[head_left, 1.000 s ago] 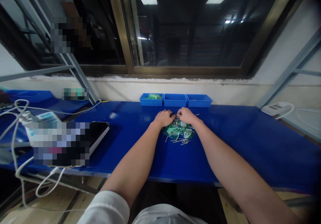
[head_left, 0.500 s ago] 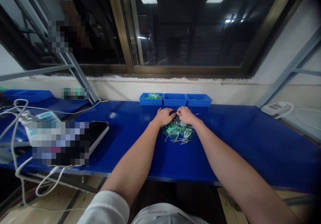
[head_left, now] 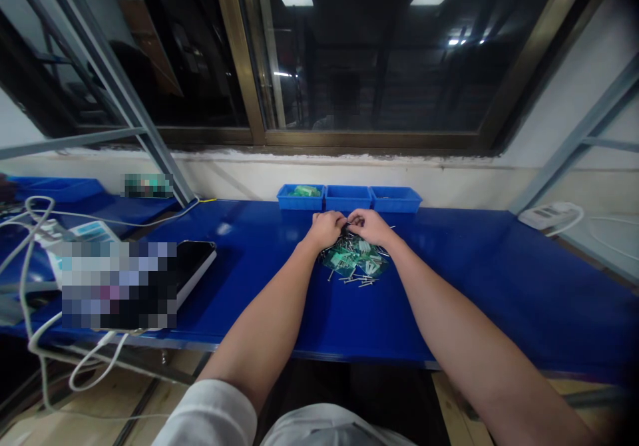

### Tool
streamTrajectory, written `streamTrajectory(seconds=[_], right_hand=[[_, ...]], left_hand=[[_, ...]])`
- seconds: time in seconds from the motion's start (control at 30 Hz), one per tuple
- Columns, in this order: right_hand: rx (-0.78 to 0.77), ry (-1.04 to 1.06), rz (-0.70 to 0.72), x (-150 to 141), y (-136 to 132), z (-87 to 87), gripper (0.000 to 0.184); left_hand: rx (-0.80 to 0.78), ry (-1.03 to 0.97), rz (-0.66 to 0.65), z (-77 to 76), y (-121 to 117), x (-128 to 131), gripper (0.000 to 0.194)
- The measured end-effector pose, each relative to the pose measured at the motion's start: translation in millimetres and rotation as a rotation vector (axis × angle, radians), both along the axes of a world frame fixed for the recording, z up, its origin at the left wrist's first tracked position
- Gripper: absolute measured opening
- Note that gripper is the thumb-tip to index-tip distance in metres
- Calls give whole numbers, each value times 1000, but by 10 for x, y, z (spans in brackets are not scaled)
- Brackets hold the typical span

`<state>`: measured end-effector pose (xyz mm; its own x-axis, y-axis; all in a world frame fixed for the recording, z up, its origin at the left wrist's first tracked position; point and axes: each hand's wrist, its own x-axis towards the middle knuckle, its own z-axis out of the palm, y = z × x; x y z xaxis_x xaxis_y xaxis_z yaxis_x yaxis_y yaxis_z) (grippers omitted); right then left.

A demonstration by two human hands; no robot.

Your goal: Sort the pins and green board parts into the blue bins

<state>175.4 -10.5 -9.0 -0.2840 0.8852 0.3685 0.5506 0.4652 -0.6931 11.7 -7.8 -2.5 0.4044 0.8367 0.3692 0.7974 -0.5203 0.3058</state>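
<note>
A heap of small green parts and thin metal pins point(head_left: 355, 261) lies on the blue table point(head_left: 449, 286). My left hand point(head_left: 327, 227) and my right hand point(head_left: 368, 225) meet just above the far edge of the heap, knuckles up and fingers curled in. Between their fingertips they pinch something small that I cannot make out. A few loose pins lie at the near side of the heap.
Three blue bins point(head_left: 349, 198) stand in a row at the back by the wall; the left one holds green parts. A flat black device point(head_left: 194, 263) and white cables point(head_left: 34, 266) lie at the left. A white power strip point(head_left: 549, 214) sits far right.
Both hands have lifted slightly and drawn toward the far edge of the heap, fingertips coming together. The heap and bins have not moved.
</note>
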Motion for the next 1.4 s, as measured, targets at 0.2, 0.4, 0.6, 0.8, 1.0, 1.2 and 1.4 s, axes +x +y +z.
streamTrajectory(seconds=[0.2,0.4,0.6,0.8,1.0,1.2,1.4], right_hand=[[42,-21,-90,19,42,-10,15],[12,120,-76,33,77,-11,19],[-95,423,-43,16,64,2,28],[-98,527,-11,31,75,0,24],[136,317,-205,76,110,32,22],[287,-146,-506,76,160,38,45],[183,-362,-569,75,165,-16,61]], left_hand=[[-1,-138,-22,30,-38,-12,28],[18,-293,-141,41,-50,-1,21],[12,-319,-101,39,-24,10,20],[-8,-316,-88,49,-34,33,21],[43,-366,4,-21,49,29,32],[32,-317,96,-77,98,12,30],[-7,-230,113,-118,108,31,30]])
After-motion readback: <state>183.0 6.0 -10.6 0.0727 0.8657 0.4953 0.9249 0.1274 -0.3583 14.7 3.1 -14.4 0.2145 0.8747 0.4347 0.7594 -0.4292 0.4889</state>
